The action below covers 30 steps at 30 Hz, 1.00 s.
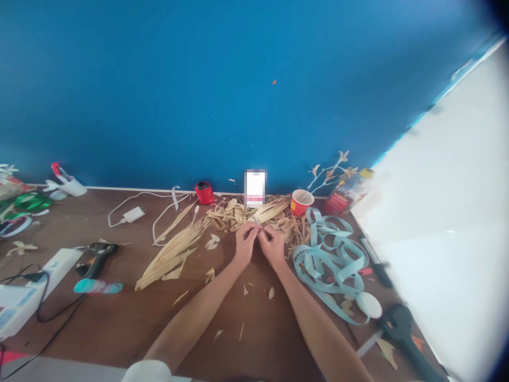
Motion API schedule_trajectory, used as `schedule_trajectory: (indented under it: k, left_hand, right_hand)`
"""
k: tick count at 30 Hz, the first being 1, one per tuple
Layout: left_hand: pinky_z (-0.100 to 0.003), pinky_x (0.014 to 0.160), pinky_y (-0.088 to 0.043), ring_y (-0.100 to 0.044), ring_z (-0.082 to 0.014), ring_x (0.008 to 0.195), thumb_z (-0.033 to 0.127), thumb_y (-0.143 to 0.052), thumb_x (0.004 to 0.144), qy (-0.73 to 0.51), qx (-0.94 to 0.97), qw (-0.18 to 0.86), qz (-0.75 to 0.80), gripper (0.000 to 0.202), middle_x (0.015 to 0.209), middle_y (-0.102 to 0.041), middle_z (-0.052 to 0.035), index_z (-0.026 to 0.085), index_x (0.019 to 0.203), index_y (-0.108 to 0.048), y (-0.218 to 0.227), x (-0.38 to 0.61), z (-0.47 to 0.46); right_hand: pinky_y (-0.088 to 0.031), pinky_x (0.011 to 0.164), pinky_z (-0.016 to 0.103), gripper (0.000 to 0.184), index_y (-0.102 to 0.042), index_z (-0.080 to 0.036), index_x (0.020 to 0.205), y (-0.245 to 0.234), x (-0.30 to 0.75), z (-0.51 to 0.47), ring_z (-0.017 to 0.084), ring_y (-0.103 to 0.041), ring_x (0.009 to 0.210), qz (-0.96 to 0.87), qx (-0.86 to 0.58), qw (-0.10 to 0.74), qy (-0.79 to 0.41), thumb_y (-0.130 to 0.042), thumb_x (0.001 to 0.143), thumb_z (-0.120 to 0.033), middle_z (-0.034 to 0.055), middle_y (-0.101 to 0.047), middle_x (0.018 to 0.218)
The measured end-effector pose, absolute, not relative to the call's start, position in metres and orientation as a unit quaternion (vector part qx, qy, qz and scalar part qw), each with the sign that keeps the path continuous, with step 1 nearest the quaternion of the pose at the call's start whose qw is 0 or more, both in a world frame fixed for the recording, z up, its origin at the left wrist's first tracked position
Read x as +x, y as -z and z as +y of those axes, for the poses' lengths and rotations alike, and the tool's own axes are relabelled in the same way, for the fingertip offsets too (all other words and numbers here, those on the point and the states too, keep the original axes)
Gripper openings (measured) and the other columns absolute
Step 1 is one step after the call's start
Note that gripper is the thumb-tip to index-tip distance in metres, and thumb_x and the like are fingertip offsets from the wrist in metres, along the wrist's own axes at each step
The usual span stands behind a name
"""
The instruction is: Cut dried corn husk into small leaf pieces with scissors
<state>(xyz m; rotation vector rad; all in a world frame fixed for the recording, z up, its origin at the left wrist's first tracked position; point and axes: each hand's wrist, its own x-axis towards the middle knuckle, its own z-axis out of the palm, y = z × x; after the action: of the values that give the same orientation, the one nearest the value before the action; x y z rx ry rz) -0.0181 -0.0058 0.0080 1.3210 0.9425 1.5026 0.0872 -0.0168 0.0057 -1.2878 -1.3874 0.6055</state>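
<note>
My left hand (245, 241) and my right hand (273, 245) meet over the brown table (119, 318), fingers pinched together on a small pale strip of dried husk (257, 220). A heap of dried corn husks (238, 212) lies just beyond the hands, and long husk leaves (170, 252) stretch to the left. Small cut husk bits (212, 242) are scattered around my forearms.
Coiled light-blue ribbon (334, 260) lies right of my hands, with a red paper cup (301, 202) and a bottle (345, 193) behind it. A glue gun (400, 326) lies at right, another glue gun (97, 257) and a power strip (55, 268) at left. A blue wall rises behind.
</note>
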Motion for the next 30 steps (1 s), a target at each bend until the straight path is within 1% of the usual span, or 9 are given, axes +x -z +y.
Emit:
schedule_trajectory:
  k: [5, 8, 10, 12, 14, 21, 25, 28, 30]
  left_hand:
    - [-0.029, 0.078, -0.046, -0.059, -0.0159, 0.08, 0.025, -0.059, 0.084, -0.596, 0.52, 0.462, 0.401, 0.013, 0.084, -0.063, -0.0034, 0.017, 0.083, -0.069, -0.0043, -0.0182, -0.0051]
    - [-0.028, 0.076, -0.046, -0.058, -0.0153, 0.079, 0.026, -0.059, 0.084, -0.591, 0.519, 0.463, 0.408, 0.013, 0.084, -0.063, -0.0032, 0.017, 0.084, -0.068, -0.0051, -0.0179, -0.0055]
    - [-0.029, 0.079, -0.045, -0.058, -0.0159, 0.082, 0.026, -0.059, 0.084, -0.594, 0.526, 0.455, 0.404, 0.013, 0.085, -0.063, -0.0035, 0.017, 0.083, -0.068, -0.0067, -0.0177, -0.0059]
    - [-0.029, 0.08, -0.045, -0.059, -0.0164, 0.083, 0.025, -0.059, 0.083, -0.597, 0.533, 0.447, 0.4, 0.012, 0.084, -0.063, -0.0036, 0.017, 0.081, -0.068, -0.0082, -0.0174, -0.0062]
    - [-0.029, 0.08, -0.045, -0.058, -0.0164, 0.082, 0.024, -0.059, 0.083, -0.598, 0.535, 0.445, 0.397, 0.012, 0.083, -0.063, -0.0035, 0.017, 0.08, -0.068, -0.009, -0.0173, -0.0063]
    - [-0.03, 0.079, -0.045, -0.058, -0.0165, 0.081, 0.024, -0.059, 0.083, -0.591, 0.539, 0.454, 0.394, 0.012, 0.082, -0.062, -0.0035, 0.017, 0.079, -0.068, -0.0058, -0.0188, -0.0062]
    - [-0.03, 0.077, -0.046, -0.058, -0.0168, 0.081, 0.024, -0.058, 0.084, -0.586, 0.54, 0.465, 0.386, 0.013, 0.083, -0.063, -0.0039, 0.018, 0.081, -0.069, -0.0038, -0.0192, -0.0064]
    - [-0.031, 0.08, -0.046, -0.059, -0.0178, 0.084, 0.024, -0.057, 0.085, -0.59, 0.549, 0.457, 0.377, 0.015, 0.085, -0.063, -0.0046, 0.018, 0.081, -0.07, -0.0043, -0.0191, -0.0068]
    - [-0.032, 0.08, -0.046, -0.059, -0.0182, 0.085, 0.025, -0.057, 0.085, -0.589, 0.555, 0.452, 0.375, 0.016, 0.085, -0.064, -0.0051, 0.018, 0.082, -0.071, -0.0055, -0.019, -0.0072]
  right_hand:
    - [-0.032, 0.056, 0.024, 0.024, -0.048, -0.019, 0.059, -0.0091, 0.089, -0.0156, 0.011, -0.039, 0.056, -0.58, -0.501, 0.563, -0.308, -0.047, 0.082, -0.023, -0.0046, -0.043, 0.057]
    - [-0.033, 0.057, 0.024, 0.02, -0.05, -0.019, 0.06, -0.0103, 0.0892, -0.0156, 0.011, -0.04, 0.056, -0.579, -0.493, 0.566, -0.318, -0.046, 0.079, -0.02, -0.0047, -0.045, 0.058]
    - [-0.031, 0.056, 0.024, 0.019, -0.049, -0.019, 0.059, -0.0103, 0.0887, -0.0159, 0.011, -0.037, 0.055, -0.577, -0.502, 0.565, -0.31, -0.047, 0.078, -0.02, -0.0055, -0.041, 0.056]
    - [-0.028, 0.054, 0.024, 0.022, -0.045, -0.019, 0.056, -0.0096, 0.088, -0.0163, 0.01, -0.032, 0.054, -0.573, -0.517, 0.564, -0.294, -0.048, 0.077, -0.021, -0.0064, -0.034, 0.054]
    - [-0.026, 0.053, 0.024, 0.025, -0.041, -0.019, 0.054, -0.0087, 0.0876, -0.0167, 0.009, -0.03, 0.054, -0.572, -0.526, 0.563, -0.281, -0.05, 0.077, -0.021, -0.0067, -0.03, 0.054]
    - [-0.029, 0.055, 0.024, 0.019, -0.047, -0.018, 0.057, -0.0086, 0.0889, -0.0172, 0.01, -0.035, 0.055, -0.574, -0.507, 0.572, -0.294, -0.045, 0.075, -0.018, -0.0056, -0.038, 0.055]
    - [-0.031, 0.055, 0.024, 0.018, -0.05, -0.018, 0.059, -0.0084, 0.0892, -0.0178, 0.011, -0.037, 0.055, -0.575, -0.502, 0.577, -0.289, -0.042, 0.075, -0.016, -0.0048, -0.042, 0.055]
    - [-0.031, 0.055, 0.024, 0.018, -0.051, -0.018, 0.059, -0.0072, 0.0886, -0.0187, 0.011, -0.037, 0.054, -0.573, -0.514, 0.578, -0.272, -0.044, 0.076, -0.017, -0.005, -0.041, 0.055]
    - [-0.029, 0.054, 0.024, 0.018, -0.048, -0.018, 0.058, -0.0067, 0.088, -0.0195, 0.01, -0.035, 0.053, -0.565, -0.525, 0.58, -0.264, -0.046, 0.075, -0.017, -0.0056, -0.038, 0.055]
